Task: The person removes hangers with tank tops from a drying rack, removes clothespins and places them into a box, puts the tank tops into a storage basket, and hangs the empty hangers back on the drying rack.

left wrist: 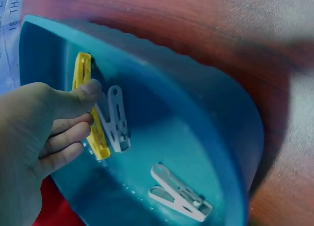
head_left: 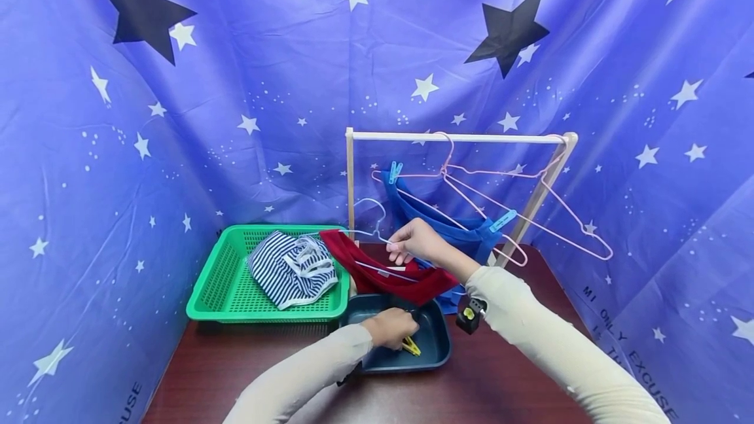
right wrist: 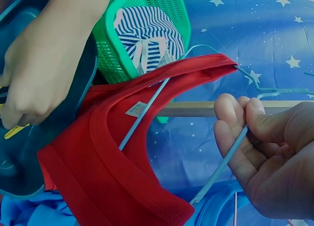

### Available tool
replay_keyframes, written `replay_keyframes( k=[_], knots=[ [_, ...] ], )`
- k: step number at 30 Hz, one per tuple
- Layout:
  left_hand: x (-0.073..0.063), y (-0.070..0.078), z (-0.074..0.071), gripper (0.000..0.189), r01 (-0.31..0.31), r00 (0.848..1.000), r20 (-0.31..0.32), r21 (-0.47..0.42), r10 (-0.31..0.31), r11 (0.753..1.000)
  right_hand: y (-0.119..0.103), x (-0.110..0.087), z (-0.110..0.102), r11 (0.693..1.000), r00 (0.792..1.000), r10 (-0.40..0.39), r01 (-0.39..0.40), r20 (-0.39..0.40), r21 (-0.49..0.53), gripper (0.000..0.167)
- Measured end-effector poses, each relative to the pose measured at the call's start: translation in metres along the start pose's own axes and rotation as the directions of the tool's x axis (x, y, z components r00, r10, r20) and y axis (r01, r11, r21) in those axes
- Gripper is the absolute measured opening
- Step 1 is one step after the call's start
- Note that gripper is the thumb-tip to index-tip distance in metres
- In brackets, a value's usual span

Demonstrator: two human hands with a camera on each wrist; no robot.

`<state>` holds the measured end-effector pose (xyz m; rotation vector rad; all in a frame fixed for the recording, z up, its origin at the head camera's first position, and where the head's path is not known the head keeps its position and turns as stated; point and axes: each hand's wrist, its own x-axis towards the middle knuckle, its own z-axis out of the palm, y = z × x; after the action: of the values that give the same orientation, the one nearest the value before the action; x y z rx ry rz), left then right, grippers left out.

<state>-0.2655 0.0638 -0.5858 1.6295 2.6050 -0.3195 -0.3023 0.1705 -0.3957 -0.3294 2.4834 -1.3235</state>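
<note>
- Here's the right hand (head_left: 417,242), thumb and fingers closed in a pinch on a light blue thin wire hanger (right wrist: 142,113), just beside its hook, likely to leave that hook free.
- The red cloth garment (right wrist: 117,157) hangs on that hanger, in front of the wooden rack (head_left: 400,137), its straps on the hanger's sloping arms, seemingly so they bear its weight.
- Down in the dark blue-green plastic basin (left wrist: 162,123), the left hand (left wrist: 46,120) pinches a yellow plastic clothespin (left wrist: 101,143) thumb against fingers, the others loosely bent.
- Two pale grey plastic clothespins (left wrist: 117,123) lie loose there, presumably kept within reach.
- Behind, light blue clothespins (head_left: 502,221) grip a blue garment (head_left: 427,214) to a pink hanger (head_left: 465,192), apparently against slipping.
</note>
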Motion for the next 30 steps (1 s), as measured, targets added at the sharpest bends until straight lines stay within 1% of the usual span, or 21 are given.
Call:
replay_keyframes(
  k=[3,7,11,18,25,30],
  knots=[
    [-0.001,0.003,0.002,0.013,0.000,1.000,0.014,-0.008,0.000,1.000,0.000,0.001,0.002,1.000,1.000,-0.002,0.002,-0.001,-0.006,0.017],
    [-0.001,0.006,-0.001,0.012,-0.004,1.000,0.018,0.000,0.004,1.000,0.000,0.001,0.004,1.000,1.000,-0.001,0.001,-0.008,-0.008,0.016],
    [0.000,0.007,-0.003,0.011,0.008,0.999,0.038,-0.005,-0.007,1.000,0.000,0.001,0.004,1.000,1.000,0.001,-0.001,-0.006,-0.004,0.015],
    [0.001,0.002,0.005,0.008,0.050,0.996,0.077,-0.038,-0.047,0.998,0.001,0.002,0.000,1.000,1.000,-0.001,0.001,-0.014,-0.007,0.016],
    [-0.003,-0.005,0.009,0.012,0.087,0.993,0.075,-0.010,-0.086,0.996,0.001,0.000,-0.001,1.000,1.000,0.004,-0.004,-0.008,0.000,0.016],
    [-0.005,-0.007,0.009,0.013,0.095,0.992,0.080,-0.001,-0.095,0.995,0.002,0.002,0.001,1.000,1.000,-0.001,0.001,-0.008,0.007,0.016]
  ],
)
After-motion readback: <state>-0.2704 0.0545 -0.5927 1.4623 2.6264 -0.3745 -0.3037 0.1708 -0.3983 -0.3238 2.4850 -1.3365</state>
